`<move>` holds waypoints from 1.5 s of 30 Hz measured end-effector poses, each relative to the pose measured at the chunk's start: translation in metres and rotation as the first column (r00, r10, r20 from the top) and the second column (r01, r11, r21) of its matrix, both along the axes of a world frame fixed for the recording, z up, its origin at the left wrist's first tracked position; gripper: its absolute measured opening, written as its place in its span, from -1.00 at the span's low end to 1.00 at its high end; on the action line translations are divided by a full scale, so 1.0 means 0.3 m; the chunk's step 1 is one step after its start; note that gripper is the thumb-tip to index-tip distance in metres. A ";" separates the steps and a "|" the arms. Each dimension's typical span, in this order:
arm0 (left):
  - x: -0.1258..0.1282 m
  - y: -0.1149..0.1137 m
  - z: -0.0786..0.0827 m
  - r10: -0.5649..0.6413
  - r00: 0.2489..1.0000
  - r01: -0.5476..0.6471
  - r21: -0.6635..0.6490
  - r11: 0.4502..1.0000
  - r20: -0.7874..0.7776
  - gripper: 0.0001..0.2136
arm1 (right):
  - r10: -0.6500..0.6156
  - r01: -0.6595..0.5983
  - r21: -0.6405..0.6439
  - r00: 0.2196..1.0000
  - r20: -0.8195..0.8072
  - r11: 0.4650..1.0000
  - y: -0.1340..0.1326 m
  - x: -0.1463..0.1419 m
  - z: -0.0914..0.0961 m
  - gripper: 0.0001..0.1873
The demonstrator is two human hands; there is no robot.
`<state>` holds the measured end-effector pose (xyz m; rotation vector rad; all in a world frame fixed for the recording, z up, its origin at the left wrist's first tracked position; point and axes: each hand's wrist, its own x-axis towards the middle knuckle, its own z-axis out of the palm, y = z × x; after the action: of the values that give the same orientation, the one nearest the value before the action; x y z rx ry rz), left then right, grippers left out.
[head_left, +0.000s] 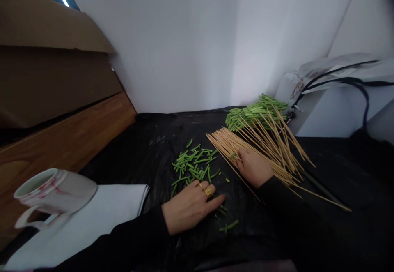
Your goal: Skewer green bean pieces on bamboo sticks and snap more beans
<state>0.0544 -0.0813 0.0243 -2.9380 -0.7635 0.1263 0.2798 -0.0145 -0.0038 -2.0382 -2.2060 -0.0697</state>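
Observation:
My left hand (193,206), with gold rings on two fingers, lies palm down over loose cut green stems (197,161), its thumb held apart from the fingers. What is under the palm is hidden. My right hand (255,167) is closed, its fingers pinched over a fan of thin bamboo skewers (227,136). A short green piece (233,155) shows just beside its fingertips. The fingers partly hide the grip, and a skewer seems to be in it. Behind the skewers lies a heap of green stems (258,109) laid side by side.
A white mug (70,190) with red marks stands at left on a folded white sheet (123,202). Behind it is a cardboard box (55,74) on a wooden surface (92,120). Black plastic (154,140) covers the table. Black cables (347,79) and white plastic are at right.

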 end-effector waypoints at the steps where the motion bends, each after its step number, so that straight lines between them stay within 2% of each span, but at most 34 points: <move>1: 0.003 0.001 -0.004 -0.020 1.000 0.021 0.034 0.999 -0.017 -0.59 | -0.001 0.001 -0.002 1.000 0.001 1.000 0.000 0.000 0.000 -0.82; 4: 0.001 0.025 -0.015 -0.039 0.999 0.042 0.106 0.993 -0.038 -0.61 | -0.004 0.004 -0.007 1.000 0.004 1.000 0.001 -0.001 0.001 -0.83; 6: -0.012 0.057 -0.023 0.001 0.999 0.004 0.144 0.990 -0.034 -0.63 | -0.001 0.001 -0.007 1.000 0.005 1.000 0.000 -0.001 0.002 -0.83; 12: -0.079 0.196 -0.040 0.212 0.976 -0.219 0.179 0.959 0.054 -0.61 | 0.003 -0.003 0.006 1.000 0.006 1.000 -0.001 0.000 0.002 -0.81; 16: -0.099 0.248 -0.009 0.370 0.918 -0.387 0.121 0.914 0.141 -0.65 | 0.005 -0.005 -0.015 1.000 -0.002 1.000 0.001 0.002 0.001 -0.82; 19: -0.122 0.236 0.029 0.416 0.881 -0.432 0.024 0.902 0.224 -0.61 | 0.001 -0.001 -0.011 1.000 -0.011 1.000 0.001 0.002 -0.001 -0.81; 23: -0.199 0.162 0.050 0.319 0.910 -0.301 -0.107 0.948 0.266 -0.41 | 0.004 -0.004 -0.013 1.000 -0.011 1.000 0.000 0.001 0.000 -0.79; 27: -0.272 0.084 0.020 0.252 0.954 -0.221 -0.188 0.957 0.162 -0.16 | 0.007 -0.006 -0.014 1.000 0.009 1.000 -0.002 0.000 0.002 -0.79; 31: -0.283 0.072 -0.016 0.223 0.971 -0.202 -0.202 0.958 0.085 0.01 | 0.009 -0.009 0.000 1.000 0.013 1.000 -0.002 0.001 -0.001 -0.79; 39: -0.220 0.170 -0.042 0.220 0.966 -0.225 0.021 0.974 0.138 -0.12 | 0.005 -0.005 -0.011 1.000 -0.001 1.000 -0.003 0.000 -0.002 -0.77; 41: -0.212 0.191 -0.049 0.283 0.944 -0.296 0.059 0.953 0.168 -0.22 | 0.002 -0.002 -0.012 1.000 -0.005 1.000 -0.004 -0.001 0.000 -0.77; 45: -0.212 0.196 -0.047 0.458 0.841 -0.500 0.091 0.861 0.289 -0.40 | 0.008 -0.009 -0.013 1.000 -0.015 1.000 -0.003 0.000 0.000 -0.77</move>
<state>-0.0090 -0.0225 0.0104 -2.5685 -1.4668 -0.2784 0.2798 -0.0154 -0.0037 -2.0293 -2.2122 -0.0393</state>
